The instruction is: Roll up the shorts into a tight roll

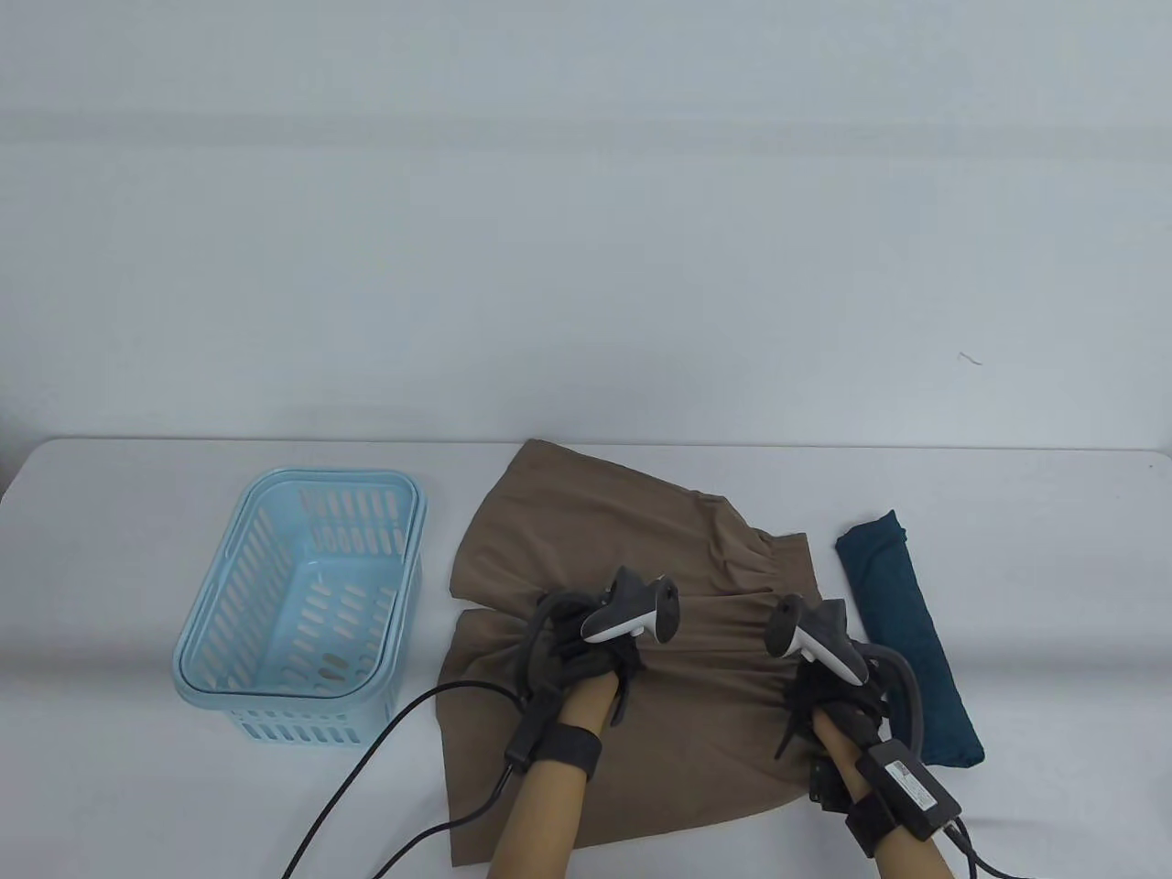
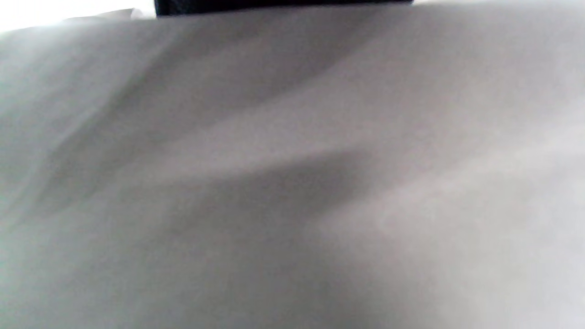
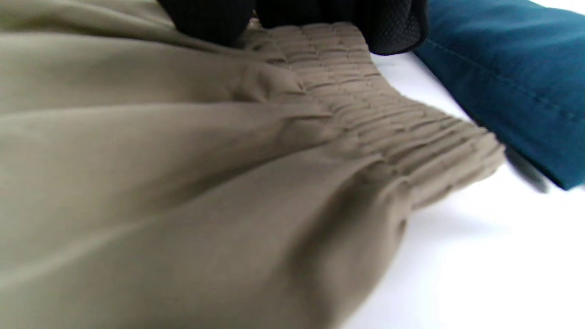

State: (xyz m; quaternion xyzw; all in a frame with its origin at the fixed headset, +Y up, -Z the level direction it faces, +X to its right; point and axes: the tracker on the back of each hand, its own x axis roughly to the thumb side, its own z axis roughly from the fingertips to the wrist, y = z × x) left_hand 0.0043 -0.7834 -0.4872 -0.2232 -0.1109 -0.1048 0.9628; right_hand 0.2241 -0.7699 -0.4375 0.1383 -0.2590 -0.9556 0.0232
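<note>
Hands, two, gloved, each with a tracker strapped on its back. Left hand (image 1: 577, 661) rests on the tan shorts (image 1: 595, 540) near the middle of the cloth, where gathers radiate from under it; whether its fingers pinch the fabric or only press it cannot be told, as the tracker hides them and the left wrist view is blurred cloth. Right hand (image 1: 824, 687) sits at the 3 o'clock edge of the garment, fingers (image 3: 210, 18) curled onto the ribbed elastic waistband (image 3: 374, 114), gripping it.

Shorts: one pair, lying mostly flat on the desk (image 1: 137, 806), at 6 o'clock of centre, waistband toward 3 o'clock, leg hems toward 9 o'clock. No rolled turn shows.

Step in hand, as judged: arranging or folding the cloth before rolling; the roll itself is not yet begun. Next move likely calls for doubling the legs together, smoothing the gathers, then turning one end over evenly with both hands under steady tension.

Other items:
- Basket (image 1: 192, 641), one, pale blue, slotted, at 9 o'clock of the shorts, apart from them.
- Teal cloth (image 1: 902, 623), one, folded long, at 3 o'clock, just beside the waistband.
- Cables, number uncertain, trailing from the wrists.
</note>
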